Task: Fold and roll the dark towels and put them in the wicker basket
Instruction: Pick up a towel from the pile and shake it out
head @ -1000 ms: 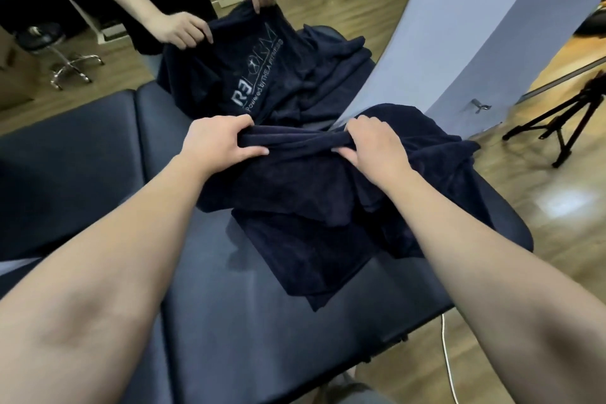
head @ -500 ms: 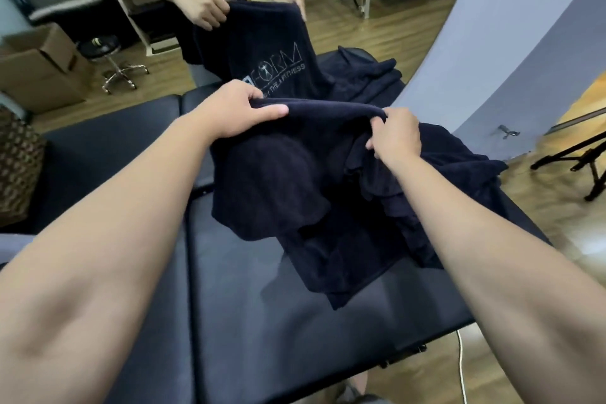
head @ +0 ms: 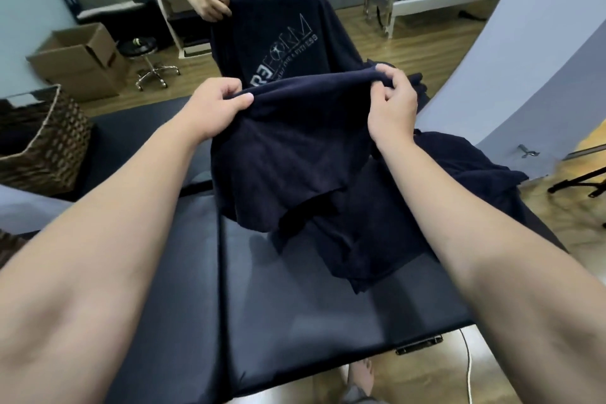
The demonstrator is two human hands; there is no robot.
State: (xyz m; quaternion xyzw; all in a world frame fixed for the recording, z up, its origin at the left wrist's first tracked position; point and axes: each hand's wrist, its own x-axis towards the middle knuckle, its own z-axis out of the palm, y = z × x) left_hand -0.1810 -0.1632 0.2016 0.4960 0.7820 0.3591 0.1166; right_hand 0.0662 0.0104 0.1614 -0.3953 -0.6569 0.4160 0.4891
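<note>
I hold a dark navy towel (head: 288, 154) up over the black padded table (head: 328, 311). My left hand (head: 216, 105) grips its top edge at the left, and my right hand (head: 392, 102) pinches the same edge at the right. The towel hangs down and its lower part bunches on the table. More dark towels (head: 472, 180) lie heaped behind it to the right. The wicker basket (head: 49, 144) stands on the table at the far left, its inside mostly hidden.
Across the table a person holds up another dark towel with a printed logo (head: 278, 39). A cardboard box (head: 78, 59) and a rolling stool (head: 147, 56) stand on the wooden floor behind. A pale backdrop (head: 524, 43) curves down at the right.
Both my hands have lifted the towel's top edge higher off the table and spread it wider. The other person has raised their towel too.
</note>
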